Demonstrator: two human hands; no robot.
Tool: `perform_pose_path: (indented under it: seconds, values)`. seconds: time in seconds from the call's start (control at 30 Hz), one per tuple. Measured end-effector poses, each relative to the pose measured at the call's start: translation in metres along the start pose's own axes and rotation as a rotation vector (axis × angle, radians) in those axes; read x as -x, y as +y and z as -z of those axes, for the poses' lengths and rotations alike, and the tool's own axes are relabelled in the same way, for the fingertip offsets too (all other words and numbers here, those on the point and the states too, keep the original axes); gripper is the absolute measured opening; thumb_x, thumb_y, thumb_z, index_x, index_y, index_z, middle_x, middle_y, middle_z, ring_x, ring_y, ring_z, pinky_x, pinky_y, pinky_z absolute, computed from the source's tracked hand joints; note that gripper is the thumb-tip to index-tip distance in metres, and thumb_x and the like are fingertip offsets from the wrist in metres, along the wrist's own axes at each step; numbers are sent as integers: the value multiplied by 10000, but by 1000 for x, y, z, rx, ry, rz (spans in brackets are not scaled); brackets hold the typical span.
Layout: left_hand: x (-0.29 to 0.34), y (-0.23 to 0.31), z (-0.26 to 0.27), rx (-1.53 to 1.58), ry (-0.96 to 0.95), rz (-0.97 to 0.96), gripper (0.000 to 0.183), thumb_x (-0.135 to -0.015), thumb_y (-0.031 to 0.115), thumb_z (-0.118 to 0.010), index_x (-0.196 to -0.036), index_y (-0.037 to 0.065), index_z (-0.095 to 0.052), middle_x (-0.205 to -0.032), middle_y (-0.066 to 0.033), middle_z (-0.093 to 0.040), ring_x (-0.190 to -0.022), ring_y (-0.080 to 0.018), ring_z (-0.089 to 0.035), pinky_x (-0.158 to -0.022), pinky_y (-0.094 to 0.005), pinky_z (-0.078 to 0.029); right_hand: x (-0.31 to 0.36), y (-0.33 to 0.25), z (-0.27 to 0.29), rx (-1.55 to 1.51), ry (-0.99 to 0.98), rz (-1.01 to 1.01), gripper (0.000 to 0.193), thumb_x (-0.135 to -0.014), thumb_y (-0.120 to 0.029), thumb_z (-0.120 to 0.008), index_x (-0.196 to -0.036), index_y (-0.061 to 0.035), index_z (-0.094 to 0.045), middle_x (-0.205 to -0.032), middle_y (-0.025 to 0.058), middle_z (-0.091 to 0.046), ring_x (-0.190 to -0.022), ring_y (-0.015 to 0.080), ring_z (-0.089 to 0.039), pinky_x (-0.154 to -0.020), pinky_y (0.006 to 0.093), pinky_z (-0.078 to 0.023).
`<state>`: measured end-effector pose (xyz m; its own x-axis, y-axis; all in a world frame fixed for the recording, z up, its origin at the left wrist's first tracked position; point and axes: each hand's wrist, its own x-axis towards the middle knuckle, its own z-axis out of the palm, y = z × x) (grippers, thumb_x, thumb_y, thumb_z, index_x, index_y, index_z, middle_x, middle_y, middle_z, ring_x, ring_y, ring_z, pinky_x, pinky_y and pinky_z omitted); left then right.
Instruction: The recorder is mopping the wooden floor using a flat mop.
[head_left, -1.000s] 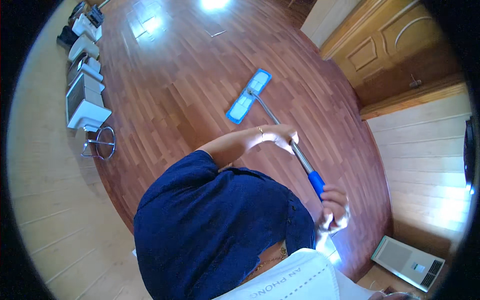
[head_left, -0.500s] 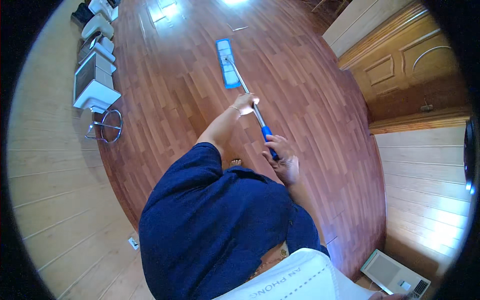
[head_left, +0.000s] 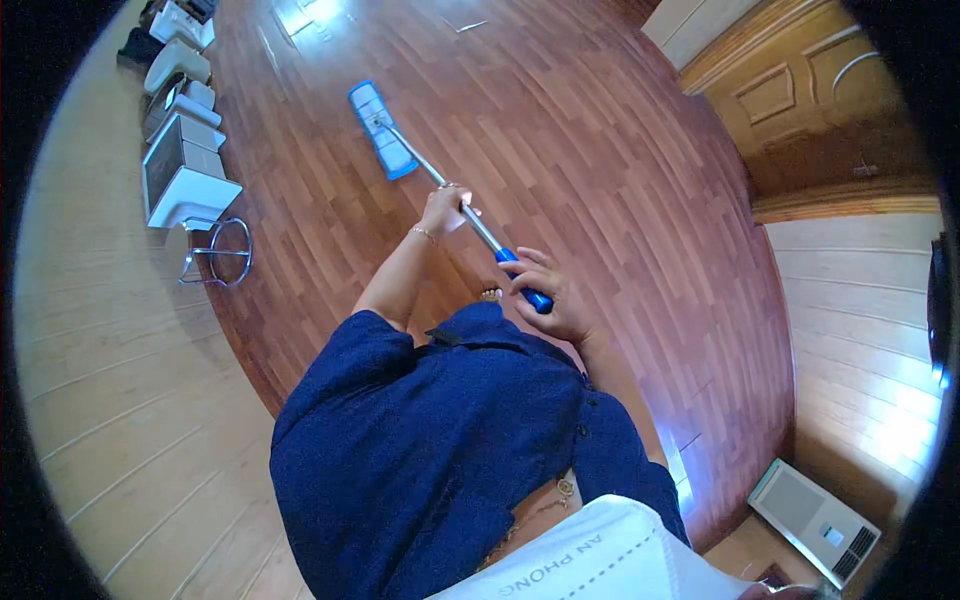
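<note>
Gripping a mop (head_left: 386,142) — left hand (head_left: 442,209) round metal pole (head_left: 483,231), right hand (head_left: 558,296) loosely round blue grip (head_left: 539,301)

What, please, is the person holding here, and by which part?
A flat mop: the left hand grips its metal pole, and the right hand holds the blue grip at the near end.

you wear a loose navy-blue top (head_left: 440,430) with short, wide sleeves (head_left: 345,370), filling the lower middle of the frame, small dark buttons (head_left: 583,431) on its right side. a thin gold-coloured bracelet (head_left: 424,234) circles your left hand's (head_left: 445,208) wrist. near the bottom edge, a gold-coloured pendant necklace (head_left: 566,488) shows beside white cloth (head_left: 620,520) with grey lettering (head_left: 550,567) and dashes (head_left: 612,565).
</note>
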<state>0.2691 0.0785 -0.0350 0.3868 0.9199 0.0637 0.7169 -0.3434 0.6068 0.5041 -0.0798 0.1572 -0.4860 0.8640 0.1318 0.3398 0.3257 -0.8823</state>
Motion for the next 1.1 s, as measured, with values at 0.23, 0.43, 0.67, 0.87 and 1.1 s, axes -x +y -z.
perform_pose_path:
  seconds: [0.23, 0.43, 0.67, 0.87, 1.1]
  values:
    - [35, 25, -6, 63, -37, -132, 366, -679, 298, -777, -585, 87, -492, -646, -99, -565, -704, -333, -570, -590, -451, -432, 53, -35, -10, -148, 81, -172, 138, -731, -65, -629, -868, -54, -625, -1159, 114, -651, -1084, 305, -612, -935, 398, -482]
    - [56, 87, -27, 75, -139, -389, 357, -686, 324, -750, -585, 100, -491, -616, -77, -560, -646, -301, -573, -546, -423, -421, 125, -91, -4, -160, 268, -255, 163, -725, -29, -605, -882, -26, -647, -1093, 159, -669, -1026, 293, -644, -894, 387, -495]
    - [94, 205, -47, 265, -490, -762, 236, -663, 202, -741, -752, 117, -540, -702, -44, -555, -689, -265, -575, -590, -387, -433, 239, -168, -28, 59, 631, -345, 155, -682, -58, -672, -836, -35, -669, -1000, 177, -696, -889, 318, -680, -791, 380, -517]
    - [159, 255, -88, 464, -729, -912, 315, -716, 269, -764, -891, 96, -567, -836, -80, -594, -831, -292, -596, -752, -401, -471, 310, -264, -82, 277, 929, -445, 166, -598, -143, -646, -720, -35, -673, -878, 189, -706, -738, 303, -689, -689, 363, -525]
    - [229, 327, -136, 569, -829, -1276, 280, -764, 281, -728, -796, 97, -520, -740, -99, -575, -766, -328, -584, -710, -429, -469, 355, -347, -136, 676, 986, -516, 112, -701, -99, -660, -783, -39, -614, -812, 181, -698, -645, 277, -673, -612, 359, -534]
